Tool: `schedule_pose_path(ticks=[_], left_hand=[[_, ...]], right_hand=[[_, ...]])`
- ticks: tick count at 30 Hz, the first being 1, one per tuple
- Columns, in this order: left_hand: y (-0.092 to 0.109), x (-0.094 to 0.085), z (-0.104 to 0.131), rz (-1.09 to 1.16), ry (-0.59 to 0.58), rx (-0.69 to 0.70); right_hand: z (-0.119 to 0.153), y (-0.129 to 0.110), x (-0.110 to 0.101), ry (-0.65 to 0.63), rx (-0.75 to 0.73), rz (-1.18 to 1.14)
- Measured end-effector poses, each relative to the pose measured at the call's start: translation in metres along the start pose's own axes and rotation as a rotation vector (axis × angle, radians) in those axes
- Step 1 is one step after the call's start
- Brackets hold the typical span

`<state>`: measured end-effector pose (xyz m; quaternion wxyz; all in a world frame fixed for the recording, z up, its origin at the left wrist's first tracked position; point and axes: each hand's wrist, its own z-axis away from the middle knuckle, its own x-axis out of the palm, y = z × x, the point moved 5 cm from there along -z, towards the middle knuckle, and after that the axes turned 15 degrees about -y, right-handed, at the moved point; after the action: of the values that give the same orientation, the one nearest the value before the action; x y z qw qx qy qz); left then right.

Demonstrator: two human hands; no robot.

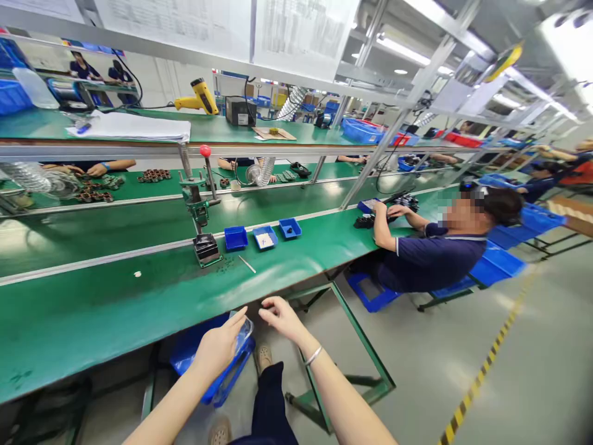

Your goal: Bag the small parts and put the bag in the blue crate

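My left hand (220, 343) is held in front of the bench's front edge, fingers stretched out, with nothing seen in it. Behind and below it is a blue bin (185, 355) under the bench, with clear plastic (245, 329) at its rim. My right hand (283, 319), a silver bangle on its wrist, hovers just to the right, fingers loosely curved and thumb apart, also holding nothing visible. The hands are apart from each other. On the green bench (115, 321) beyond them stand a green hand press (199, 213) with a red knob and three small blue trays (236, 238).
A thin white stick (247, 264) and a small white piece (138, 274) lie on the bench. To the right a seated co-worker (430, 259) handles dark parts. A green metal leg frame (361, 337) stands below the bench. Above is a shelf with a yellow heat gun (199, 97).
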<state>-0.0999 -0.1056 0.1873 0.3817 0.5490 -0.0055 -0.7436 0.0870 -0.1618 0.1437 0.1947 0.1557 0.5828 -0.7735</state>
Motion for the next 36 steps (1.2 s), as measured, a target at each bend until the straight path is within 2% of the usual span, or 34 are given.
schedule_pose_path(ticks=[2, 4, 7, 9, 11, 15, 19, 21, 23, 27, 30, 33, 36], left_hand=[[-0.015, -0.008, -0.031, 0.039, 0.039, -0.096], [-0.029, -0.016, -0.062, 0.070, 0.048, -0.220], [-0.042, -0.031, -0.105, 0.129, 0.048, -0.386], [-0.048, -0.043, -0.133, 0.157, 0.043, -0.451], [-0.054, -0.052, -0.158, 0.169, 0.027, -0.499], [-0.070, -0.059, -0.197, 0.238, 0.017, -0.562], [-0.087, -0.052, -0.228, 0.317, 0.029, -0.585], [-0.091, -0.047, -0.243, 0.342, 0.029, -0.590], [-0.093, -0.042, -0.260, 0.369, 0.024, -0.586], [-0.091, -0.036, -0.295, 0.433, 0.015, -0.564], [-0.086, -0.036, -0.319, 0.487, 0.026, -0.546], [-0.076, -0.040, -0.341, 0.536, 0.063, -0.515], [-0.066, -0.044, -0.359, 0.584, 0.104, -0.490]], right_hand=[[-0.056, 0.027, -0.064, 0.082, 0.084, 0.205], [-0.122, 0.052, -0.123, 0.090, 0.122, 0.334], [-0.222, 0.081, -0.188, 0.020, 0.128, 0.447], [-0.278, 0.096, -0.213, -0.043, 0.133, 0.522], [-0.322, 0.110, -0.226, -0.106, 0.148, 0.596], [-0.377, 0.131, -0.233, -0.229, 0.197, 0.758], [-0.394, 0.143, -0.231, -0.438, 0.215, 0.886], [-0.388, 0.143, -0.235, -0.513, 0.205, 0.923], [-0.376, 0.137, -0.246, -0.520, 0.191, 0.957], [-0.346, 0.107, -0.276, -0.490, 0.147, 1.025], [-0.325, 0.078, -0.290, -0.514, 0.099, 1.060], [-0.309, 0.054, -0.290, -0.549, 0.073, 1.089], [-0.301, 0.041, -0.283, -0.584, 0.081, 1.122]])
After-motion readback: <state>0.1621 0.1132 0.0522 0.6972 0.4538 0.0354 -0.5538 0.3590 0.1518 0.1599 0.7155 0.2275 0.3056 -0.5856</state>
